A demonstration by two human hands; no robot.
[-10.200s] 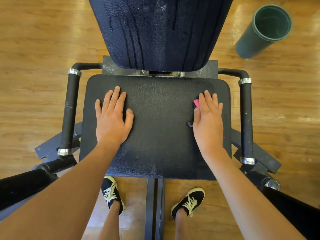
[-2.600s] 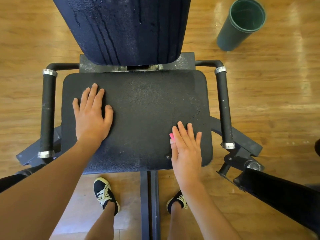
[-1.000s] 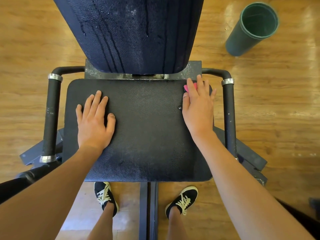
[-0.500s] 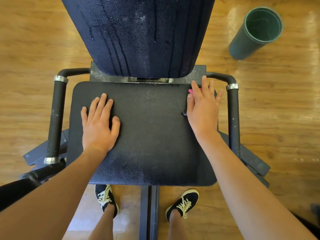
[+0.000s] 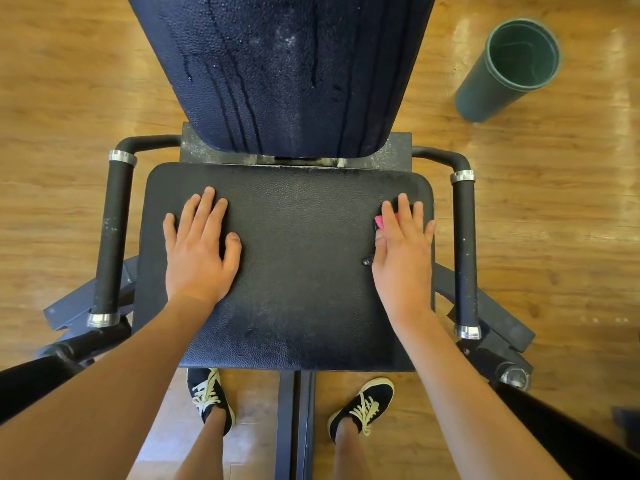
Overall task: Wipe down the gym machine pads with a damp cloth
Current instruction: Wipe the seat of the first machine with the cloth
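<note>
Pulled back from the far right corner of the seat pad (image 5: 301,271), the right hand (image 5: 403,258) presses the pink cloth (image 5: 380,222) under its straight, open fingers (image 5: 403,211) while the left hand (image 5: 197,254) lies flat and empty alongside, so wiping of that pad's right edge seems nearly done.

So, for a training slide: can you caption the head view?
Right hand presses a pink cloth flat on the seat pad; left hand rests flat on it.
</note>
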